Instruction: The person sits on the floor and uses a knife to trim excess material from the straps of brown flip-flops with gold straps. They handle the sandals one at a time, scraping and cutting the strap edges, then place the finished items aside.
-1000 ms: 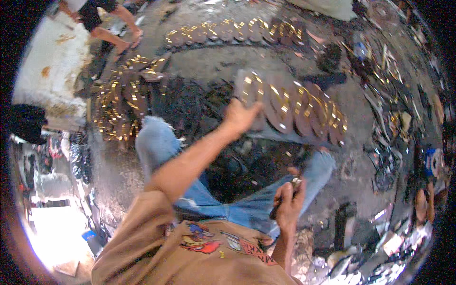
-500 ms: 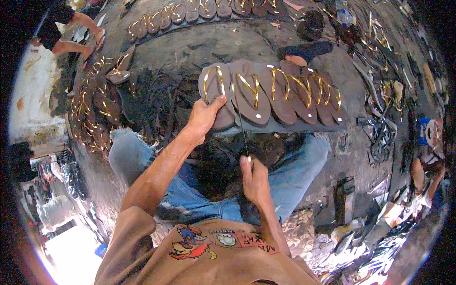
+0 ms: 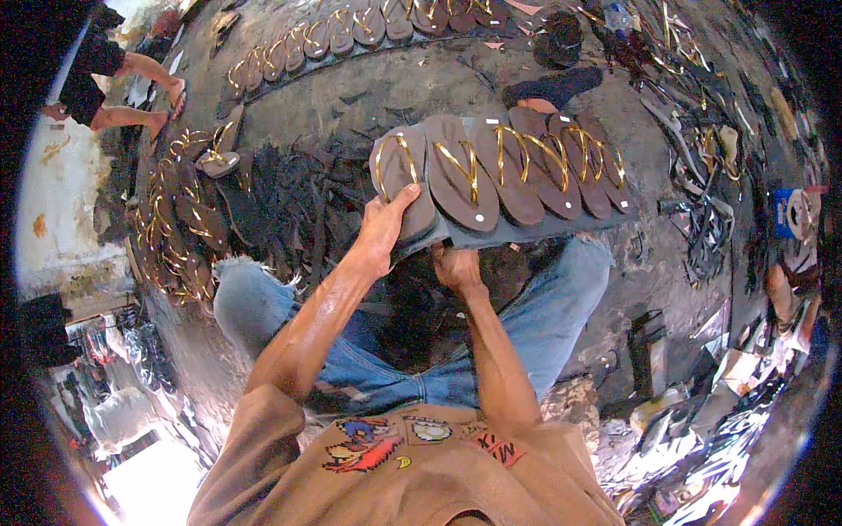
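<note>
One sandal row (image 3: 517,188) is before the knees (image 3: 254,302), a sandal pile (image 3: 195,213) left, a second row (image 3: 369,28) behind.

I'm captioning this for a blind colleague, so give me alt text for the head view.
Seated person's left hand grips the leftmost brown sandal in a gold-strapped row on a grey sheet, thumb on top; the right hand is at the sheet's near edge, fingertips hidden. More gold-strapped sandals lie in a row beyond and a pile at left.

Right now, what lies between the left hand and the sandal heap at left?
The head view shows black scraps between the heap and the left hand.
</note>
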A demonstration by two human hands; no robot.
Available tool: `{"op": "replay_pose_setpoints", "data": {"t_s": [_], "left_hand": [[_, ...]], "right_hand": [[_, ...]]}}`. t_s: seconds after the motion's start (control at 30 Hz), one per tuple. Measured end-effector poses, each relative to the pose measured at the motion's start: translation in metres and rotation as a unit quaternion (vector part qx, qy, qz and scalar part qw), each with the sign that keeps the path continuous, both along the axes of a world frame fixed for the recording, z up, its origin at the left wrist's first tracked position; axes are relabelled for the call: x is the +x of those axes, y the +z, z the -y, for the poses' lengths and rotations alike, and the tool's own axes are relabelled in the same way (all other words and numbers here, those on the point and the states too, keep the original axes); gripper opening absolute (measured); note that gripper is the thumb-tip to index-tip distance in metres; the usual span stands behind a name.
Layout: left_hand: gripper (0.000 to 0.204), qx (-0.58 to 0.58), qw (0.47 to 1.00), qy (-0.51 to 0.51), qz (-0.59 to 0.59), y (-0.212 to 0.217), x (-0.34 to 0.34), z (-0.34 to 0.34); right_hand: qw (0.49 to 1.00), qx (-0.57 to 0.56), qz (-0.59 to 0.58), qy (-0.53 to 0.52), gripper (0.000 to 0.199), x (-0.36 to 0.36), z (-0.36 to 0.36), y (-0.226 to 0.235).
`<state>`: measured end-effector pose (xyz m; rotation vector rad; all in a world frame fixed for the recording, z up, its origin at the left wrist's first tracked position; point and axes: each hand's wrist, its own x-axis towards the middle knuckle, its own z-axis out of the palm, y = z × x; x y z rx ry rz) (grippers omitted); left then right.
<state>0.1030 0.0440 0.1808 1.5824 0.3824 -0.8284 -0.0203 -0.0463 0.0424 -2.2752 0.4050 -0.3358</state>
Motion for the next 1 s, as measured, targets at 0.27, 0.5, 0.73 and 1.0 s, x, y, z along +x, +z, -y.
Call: {"op": "replay_pose_setpoints", "data": {"t_s": [0.27, 0.5, 0.73, 1.0], "left_hand": [[0.048, -0.058, 0.998, -0.001, 0.014, 0.008, -0.005, 0.004], [0.047, -0.019, 0.997, -0.044, 0.063, 0.019, -0.026, -0.015], [0.041, 0.038, 0.991, -0.020, 0.123, 0.132, -0.135, -0.083], [0.060, -0.022, 0.936, -0.082, 0.341, 0.124, -0.182, -0.110]], "right_hand": [[0.976, -0.106, 0.177, -0.066, 0.041, 0.027, 0.005, -0.041], [0.898, 0.421, -0.127, 0.026, 0.048, 0.072, 0.053, 0.007], [0.817, 0.569, -0.089, 0.014, 0.063, 0.070, -0.001, 0.090], [0.903, 0.401, 0.151, -0.025, 0.027, -0.018, -0.023, 0.248]]}}
